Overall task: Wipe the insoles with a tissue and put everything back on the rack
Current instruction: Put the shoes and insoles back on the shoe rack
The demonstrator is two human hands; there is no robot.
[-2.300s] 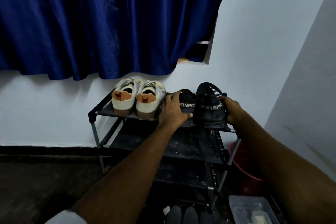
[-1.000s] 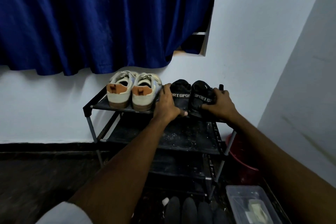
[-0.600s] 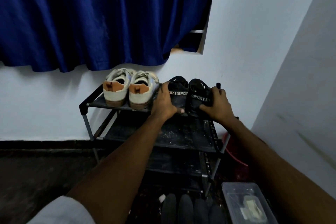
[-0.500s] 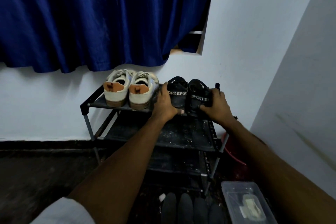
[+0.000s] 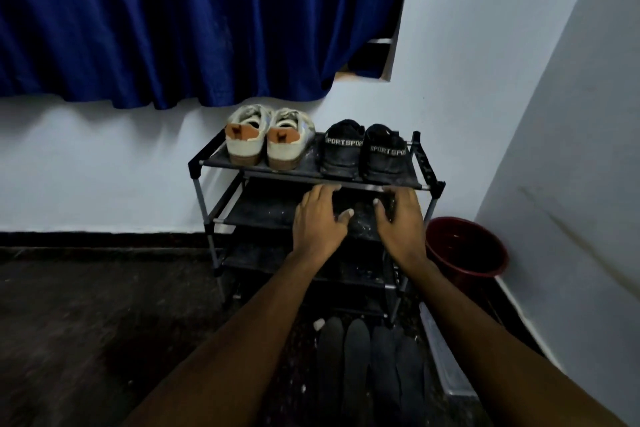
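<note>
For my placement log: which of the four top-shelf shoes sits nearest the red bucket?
The black shoe at the right end of the shelf; the other black shoe and both white shoes stand further left, away from the red bucket.

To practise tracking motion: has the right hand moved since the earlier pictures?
Yes. The right hand has left the right black sport shoe and dropped below the shoe rack's top rail.

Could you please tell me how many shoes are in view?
4, all on the rack's top shelf: two white shoes at left, two black shoes at right. The left hand and right hand hide part of the lower shelves.
</note>
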